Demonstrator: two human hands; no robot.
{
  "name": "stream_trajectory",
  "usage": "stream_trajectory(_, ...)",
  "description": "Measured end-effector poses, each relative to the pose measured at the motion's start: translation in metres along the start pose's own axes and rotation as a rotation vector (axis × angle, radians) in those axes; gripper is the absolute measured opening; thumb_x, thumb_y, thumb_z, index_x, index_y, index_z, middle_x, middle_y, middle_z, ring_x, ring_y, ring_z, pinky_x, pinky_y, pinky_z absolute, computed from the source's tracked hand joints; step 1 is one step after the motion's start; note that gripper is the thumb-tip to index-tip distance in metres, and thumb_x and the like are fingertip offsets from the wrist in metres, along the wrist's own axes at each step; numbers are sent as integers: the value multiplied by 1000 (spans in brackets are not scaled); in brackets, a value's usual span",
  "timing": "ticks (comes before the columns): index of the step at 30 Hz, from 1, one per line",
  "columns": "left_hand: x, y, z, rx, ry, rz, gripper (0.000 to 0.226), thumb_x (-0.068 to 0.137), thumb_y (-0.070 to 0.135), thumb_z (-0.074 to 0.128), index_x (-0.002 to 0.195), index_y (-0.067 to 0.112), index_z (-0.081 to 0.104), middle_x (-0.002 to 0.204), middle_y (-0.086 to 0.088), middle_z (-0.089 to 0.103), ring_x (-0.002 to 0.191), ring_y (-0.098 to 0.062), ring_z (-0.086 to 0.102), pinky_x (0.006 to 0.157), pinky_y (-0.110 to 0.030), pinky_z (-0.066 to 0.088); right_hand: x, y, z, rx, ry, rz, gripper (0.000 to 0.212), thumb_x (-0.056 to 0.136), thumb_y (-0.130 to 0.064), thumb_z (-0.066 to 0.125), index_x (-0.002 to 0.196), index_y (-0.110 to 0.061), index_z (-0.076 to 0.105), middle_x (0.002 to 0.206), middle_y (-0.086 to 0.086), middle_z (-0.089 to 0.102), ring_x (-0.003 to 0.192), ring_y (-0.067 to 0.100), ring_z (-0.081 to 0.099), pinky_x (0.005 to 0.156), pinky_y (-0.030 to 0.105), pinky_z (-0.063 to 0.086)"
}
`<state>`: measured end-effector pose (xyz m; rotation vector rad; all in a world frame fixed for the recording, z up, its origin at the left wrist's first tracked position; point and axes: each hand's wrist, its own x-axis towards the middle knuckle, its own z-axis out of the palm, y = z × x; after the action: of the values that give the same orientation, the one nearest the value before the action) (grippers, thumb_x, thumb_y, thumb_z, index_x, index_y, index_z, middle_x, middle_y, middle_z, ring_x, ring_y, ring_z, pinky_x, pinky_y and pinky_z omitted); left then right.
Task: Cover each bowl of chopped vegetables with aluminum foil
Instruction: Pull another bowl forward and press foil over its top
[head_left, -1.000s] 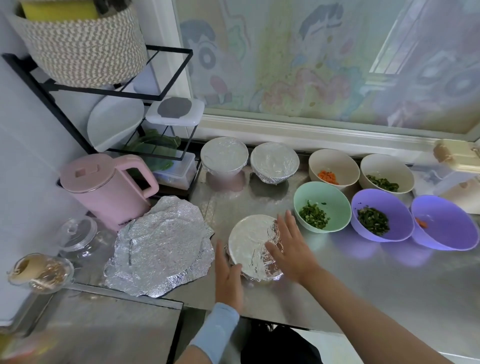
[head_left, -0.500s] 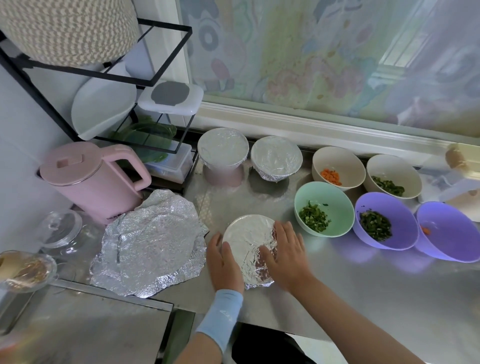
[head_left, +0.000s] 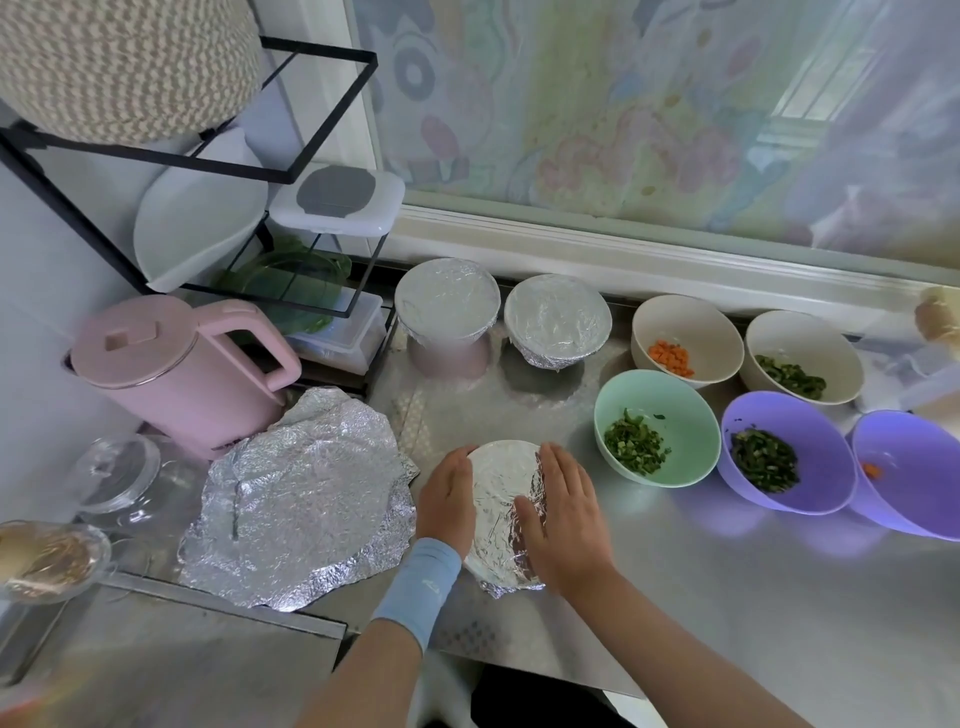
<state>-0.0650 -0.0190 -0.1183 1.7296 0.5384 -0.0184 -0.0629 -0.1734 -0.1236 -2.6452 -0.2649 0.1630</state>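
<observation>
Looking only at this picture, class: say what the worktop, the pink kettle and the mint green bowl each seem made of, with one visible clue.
Worktop: probably stainless steel, brushed; grey sheen with soft coloured reflections.
Pink kettle: seemingly a matte plastic shell, evenly coloured, with a thin metal band under the lid.
Mint green bowl: smooth, slightly glossy; plastic or glazed ceramic, undecidable here.
</observation>
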Motion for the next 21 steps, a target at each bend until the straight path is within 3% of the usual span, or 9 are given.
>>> stream_trajectory(2,6,1,-4,126,-40,-6,28,102,24,41,116,24,65,115,7,67,104,-11,60,85,-20,46,0,-1,-2,-14,-9,-10,78,88,-55,28,153,-12,24,159,2,24,146,19,16,118,25,6)
stream_trajectory(4,16,1,-10,327,-104,98,33,100,29,42,129,24,59,127,8,61,116,-11,54,100,-30,43,1,-1,-4,-22,-16,-19,79,87,-55,30,153,-12,24,158,2,25,146,20,18,118,28,9)
stream_trajectory(6,25,4,-10,479,-191,271,43,98,35,38,136,23,54,134,10,55,125,-8,48,106,-29,38,2,-1,-4,-31,-21,-20,81,87,-57,30,154,-13,22,159,1,23,145,20,19,118,30,14)
stream_trajectory(8,27,7,-6,523,-264,330,41,100,33,37,135,24,54,132,10,57,121,-7,51,102,-24,38,1,0,-3,-38,-25,-10,81,87,-58,31,154,-15,21,159,0,22,144,20,20,117,32,17)
stream_trajectory(12,30,8,-2,515,-212,271,32,101,26,42,128,23,60,123,8,63,112,-10,57,96,-27,43,1,1,0,-22,2,-4,78,87,-55,35,153,-14,25,157,1,27,141,21,26,115,33,23)
stream_trajectory(16,27,13,-5,451,-188,139,36,97,38,36,117,29,64,109,13,68,101,-11,62,90,-32,49,5,5,-5,-22,-16,-59,77,89,-56,30,154,-16,22,158,1,25,143,20,24,117,37,23)
stream_trajectory(21,-2,3,-13,371,-121,22,38,103,26,36,136,21,53,133,0,59,122,-19,54,103,-34,43,-7,6,-16,36,97,3,63,95,-44,30,152,-16,27,156,4,27,143,21,24,118,33,17)
